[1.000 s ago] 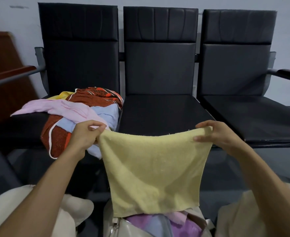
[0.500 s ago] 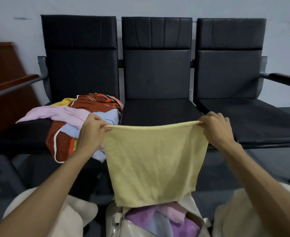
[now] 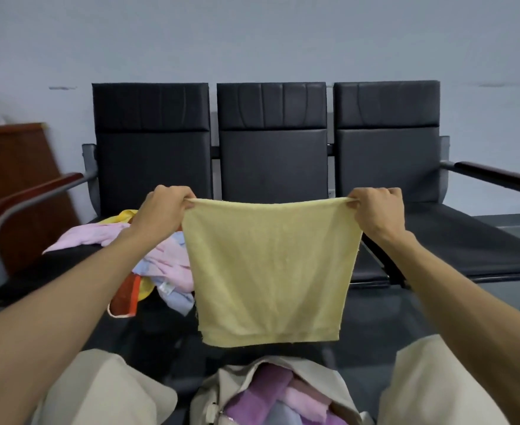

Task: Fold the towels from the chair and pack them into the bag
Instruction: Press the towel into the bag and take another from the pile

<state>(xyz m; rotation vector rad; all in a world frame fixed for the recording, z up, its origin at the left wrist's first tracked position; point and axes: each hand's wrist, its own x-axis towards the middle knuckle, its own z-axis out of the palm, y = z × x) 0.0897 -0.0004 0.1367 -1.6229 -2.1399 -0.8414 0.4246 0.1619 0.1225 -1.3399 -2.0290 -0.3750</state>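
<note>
A pale yellow towel (image 3: 271, 271) hangs flat and stretched in front of me. My left hand (image 3: 163, 210) pinches its top left corner and my right hand (image 3: 378, 210) pinches its top right corner. Below it, between my knees, stands an open beige bag (image 3: 212, 403) holding folded purple and pink towels (image 3: 283, 397). A heap of loose towels (image 3: 163, 262), pink, light blue, yellow and red, lies on the left seat of a black three-seat chair (image 3: 271, 148), partly hidden by my left arm.
The middle and right seats (image 3: 467, 240) are bare black cushions. Metal armrests with dark wood tops stick out at both ends. A brown wooden panel (image 3: 16, 185) leans at the left against the grey wall.
Both hands have lifted the yellow towel higher and pulled its top edge taut. The view has tilted up, showing more wall and the bag's mouth lower in frame.
</note>
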